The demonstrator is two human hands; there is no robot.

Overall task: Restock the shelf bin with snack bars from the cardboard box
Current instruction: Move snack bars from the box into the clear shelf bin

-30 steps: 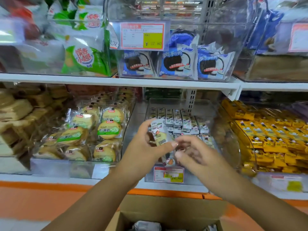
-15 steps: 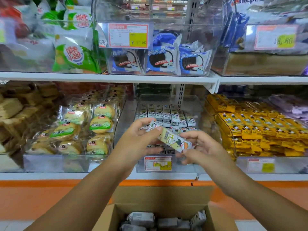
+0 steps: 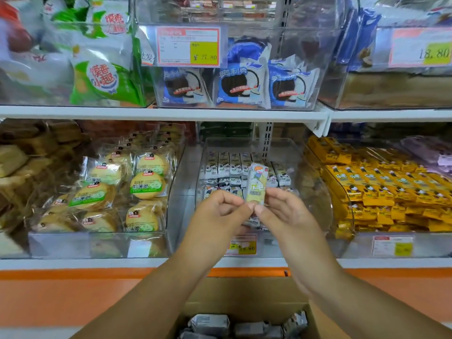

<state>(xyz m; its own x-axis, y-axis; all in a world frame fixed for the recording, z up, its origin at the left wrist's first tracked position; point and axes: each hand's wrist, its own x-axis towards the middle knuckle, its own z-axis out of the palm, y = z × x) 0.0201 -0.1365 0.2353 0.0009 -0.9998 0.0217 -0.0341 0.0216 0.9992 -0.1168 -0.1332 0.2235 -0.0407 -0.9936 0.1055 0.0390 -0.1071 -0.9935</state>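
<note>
Snack bar (image 3: pixel 256 184) stands upright in the air, just in front of the clear shelf bin (image 3: pixel 288 152) in the middle of the lower shelf (image 3: pixel 146 263). It is yellow with a cartoon child on it. Both hands hold it by its bottom end. The left hand (image 3: pixel 220 211) pinches it with thumb and first finger, and the right hand (image 3: pixel 286 211) pinches the same end from the other side. So each grip is closed on the bar.

Inside the bin, rows of bars (image 3: pixel 227 165) stand neatly at the far end. The near part looks less full. Down near the person, the cardboard box (image 3: pixel 244 292) is open, with more wrapped bars (image 3: pixel 210 324) lying in it.

The step now looks like putting this one bar into the bin. To do it well, I think the hands should lift it over the bin's near wall and set it down beside the rows, facing the same way as the others. One hand may be enough to place it, so the other can go down to the box for the next one. A soft hold is best, because a hard squeeze could break the bar. The yellow packs (image 3: pixel 381 189) on the right and the round cakes (image 3: pixel 146 184) on the left sit in other bins, and the bar does not belong there.
</note>
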